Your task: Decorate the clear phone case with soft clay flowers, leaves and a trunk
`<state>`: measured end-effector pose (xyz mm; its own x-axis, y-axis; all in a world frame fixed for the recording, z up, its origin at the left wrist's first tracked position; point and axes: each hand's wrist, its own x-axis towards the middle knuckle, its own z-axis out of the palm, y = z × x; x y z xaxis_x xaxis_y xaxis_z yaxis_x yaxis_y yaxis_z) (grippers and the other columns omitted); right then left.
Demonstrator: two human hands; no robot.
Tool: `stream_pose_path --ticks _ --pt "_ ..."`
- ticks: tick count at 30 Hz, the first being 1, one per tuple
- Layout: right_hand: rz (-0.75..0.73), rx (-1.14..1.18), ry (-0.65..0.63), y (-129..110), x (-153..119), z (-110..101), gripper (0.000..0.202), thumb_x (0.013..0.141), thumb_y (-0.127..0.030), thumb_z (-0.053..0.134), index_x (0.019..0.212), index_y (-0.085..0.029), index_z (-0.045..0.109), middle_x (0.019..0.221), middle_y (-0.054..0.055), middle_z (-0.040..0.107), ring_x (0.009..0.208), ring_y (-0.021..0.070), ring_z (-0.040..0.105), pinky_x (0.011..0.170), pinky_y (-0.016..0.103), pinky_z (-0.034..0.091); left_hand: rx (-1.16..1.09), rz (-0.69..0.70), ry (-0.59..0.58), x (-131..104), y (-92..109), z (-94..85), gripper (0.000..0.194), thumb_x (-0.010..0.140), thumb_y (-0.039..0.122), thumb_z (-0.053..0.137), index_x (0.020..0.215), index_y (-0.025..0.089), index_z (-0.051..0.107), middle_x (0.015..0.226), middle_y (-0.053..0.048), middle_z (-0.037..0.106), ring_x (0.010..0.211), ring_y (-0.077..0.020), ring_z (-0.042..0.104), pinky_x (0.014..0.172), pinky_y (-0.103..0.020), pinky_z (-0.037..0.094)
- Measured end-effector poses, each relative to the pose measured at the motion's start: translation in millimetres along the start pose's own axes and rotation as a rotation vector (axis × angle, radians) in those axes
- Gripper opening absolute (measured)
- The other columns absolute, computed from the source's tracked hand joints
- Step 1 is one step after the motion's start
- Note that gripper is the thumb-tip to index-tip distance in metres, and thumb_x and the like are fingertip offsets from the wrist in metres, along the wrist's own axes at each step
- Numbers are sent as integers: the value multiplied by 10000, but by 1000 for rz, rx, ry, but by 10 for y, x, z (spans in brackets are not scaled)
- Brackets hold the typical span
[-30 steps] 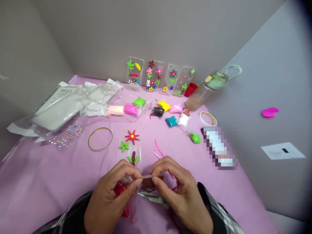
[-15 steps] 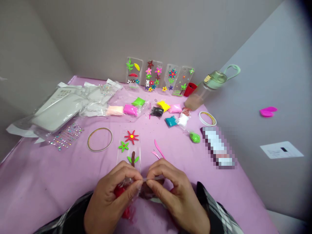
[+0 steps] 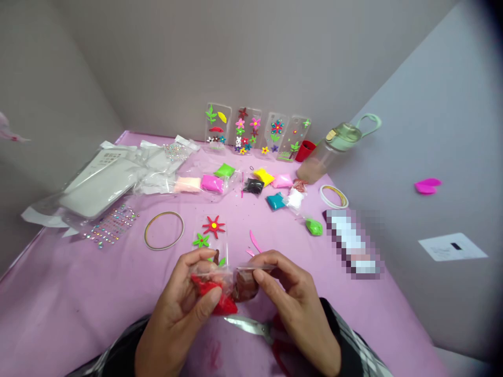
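My left hand [image 3: 168, 314] grips a clear packet of red clay [image 3: 225, 305] between thumb and fingers. A clear packet of brown clay [image 3: 245, 288] is pinched in my right hand [image 3: 304, 306], close beside the red one. Below them on the cloth lie scissors [image 3: 247, 325], blades pointing left, their red handles partly behind my right hand. Just beyond my left hand is a clear phone case [image 3: 220, 246] bearing a red clay flower [image 3: 214, 225], a green flower [image 3: 200, 240] and a brown stem, its near end hidden. Pink modelling tools [image 3: 255, 241] lie beyond my right hand.
Decorated phone cases [image 3: 249, 128] lean on the back wall beside a red cup [image 3: 305, 151] and a bottle [image 3: 332, 149]. Several clay packets [image 3: 276, 201] lie mid-table. Left are wrapped cases [image 3: 98, 188], gem stickers [image 3: 113, 225] and a bangle-like ring [image 3: 164, 230]; right, a tape roll [image 3: 334, 197] and a pixelated object [image 3: 351, 243].
My hands have moved apart a little from a close pinch. The red and brown packets now show between them, and the scissors have come into view. The whole view has shifted slightly.
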<state>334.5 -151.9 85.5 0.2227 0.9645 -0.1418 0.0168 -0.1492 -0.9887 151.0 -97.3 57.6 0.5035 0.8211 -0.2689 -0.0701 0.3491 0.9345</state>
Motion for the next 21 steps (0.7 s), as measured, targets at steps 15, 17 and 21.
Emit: stream_pose_path --ticks 15,17,21 --pt "-110 -95 68 -16 -10 -3 124 904 -251 626 801 -188 652 804 30 648 761 180 613 714 292 497 46 101 -103 43 -6 -14 148 941 329 595 856 247 684 912 -5 687 947 -170 655 854 -237 530" --pt "-125 -101 63 -22 -11 -4 129 917 -253 610 817 -188 661 838 38 657 794 184 623 735 292 500 70 106 -132 39 -12 -32 151 953 311 578 861 255 683 931 -2 682 964 -169 647 880 -238 516" --pt "-149 -131 43 -21 -26 -6 164 948 -254 568 845 -192 679 867 45 669 840 187 630 777 297 491 202 185 -149 39 33 -60 190 964 286 546 858 270 703 928 0 651 959 -160 620 888 -223 480"
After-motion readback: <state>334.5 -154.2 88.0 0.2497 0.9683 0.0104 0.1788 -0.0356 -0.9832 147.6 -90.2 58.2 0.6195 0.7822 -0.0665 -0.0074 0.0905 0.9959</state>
